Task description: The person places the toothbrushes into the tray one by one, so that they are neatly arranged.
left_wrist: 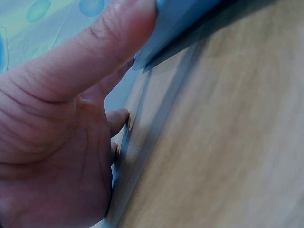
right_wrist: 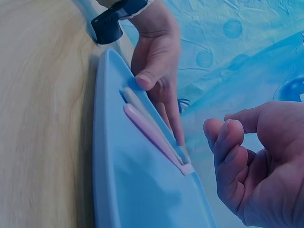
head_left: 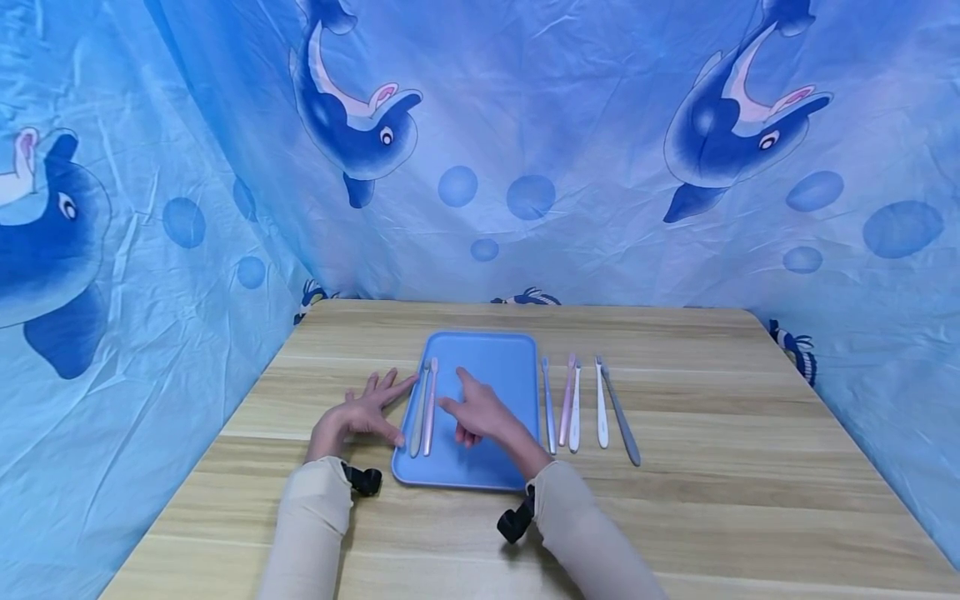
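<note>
A shallow blue tray [head_left: 498, 358] lies on the table, with a grey toothbrush [head_left: 418, 417] and a pink toothbrush [head_left: 430, 417] side by side along its left part. My left hand [head_left: 365, 411] spreads its fingers at the tray's left edge, the thumb and index finger at the rim. Over the middle of the tray hovers my right hand [head_left: 483, 412], holding nothing. Its thumb and index finger reach out to the left while the other fingers bend inward, as the right wrist view shows. The toothbrushes are out of sight in the left wrist view.
Right of the tray, a blue toothbrush [head_left: 549, 408], a pink one [head_left: 566, 404], two white toothbrushes [head_left: 575, 417] and a dark grey toothbrush [head_left: 622, 421] lie on the wooden table [head_left: 750, 467]. A blue dolphin-print curtain [head_left: 600, 250] encloses the table's back and sides.
</note>
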A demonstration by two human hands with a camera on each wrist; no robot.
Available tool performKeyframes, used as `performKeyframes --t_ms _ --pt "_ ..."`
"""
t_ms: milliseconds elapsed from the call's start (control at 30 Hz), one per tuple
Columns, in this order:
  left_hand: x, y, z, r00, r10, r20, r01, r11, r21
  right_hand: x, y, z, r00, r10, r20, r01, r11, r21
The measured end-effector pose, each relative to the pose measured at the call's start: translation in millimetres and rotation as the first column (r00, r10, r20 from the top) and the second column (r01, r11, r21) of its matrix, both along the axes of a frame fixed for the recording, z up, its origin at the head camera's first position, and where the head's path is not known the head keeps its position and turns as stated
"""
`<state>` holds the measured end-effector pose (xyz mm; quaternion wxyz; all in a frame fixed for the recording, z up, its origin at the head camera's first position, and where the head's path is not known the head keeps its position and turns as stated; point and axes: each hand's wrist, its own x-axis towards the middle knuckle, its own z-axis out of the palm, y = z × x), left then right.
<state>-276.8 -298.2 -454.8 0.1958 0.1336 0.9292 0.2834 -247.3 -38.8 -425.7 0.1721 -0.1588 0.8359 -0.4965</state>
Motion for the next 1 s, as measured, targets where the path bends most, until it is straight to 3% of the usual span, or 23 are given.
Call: performKeyframes --t_ms 1000 --pt "-0.7 -3.0 -1.4 1.0 -0.008 -0.019 0.008 1.0 0.018 2.0 51.2 5.9 0.999 -0.05 -0.019 0.05 0.999 -0.012"
